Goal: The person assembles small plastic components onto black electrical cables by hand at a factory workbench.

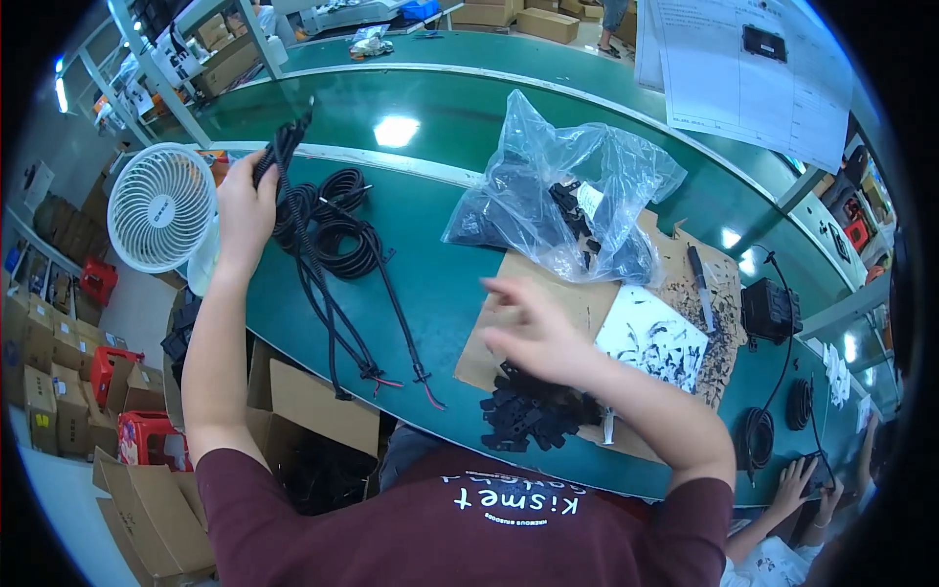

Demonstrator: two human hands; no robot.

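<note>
My left hand (245, 210) is raised at the left and grips a bundle of black corrugated cables (328, 303). They hang down over the green bench, and their ends show red and black wires. More coiled black cable (342, 230) lies just right of that hand. Blurred, with fingers spread, my right hand (533, 328) hovers over a cardboard sheet (577, 303), just above a pile of small black plastic clips (528, 411). It holds nothing that I can see. A clear plastic bag (567, 191) with black parts sits behind the cardboard.
A white fan (161, 207) stands left of the green bench (440, 284). A knife (699, 284) and black scraps lie on the cardboard's right side, next to a black box (770, 311). Another person's hands (807, 484) work at lower right. Cardboard boxes (147, 489) fill the floor below.
</note>
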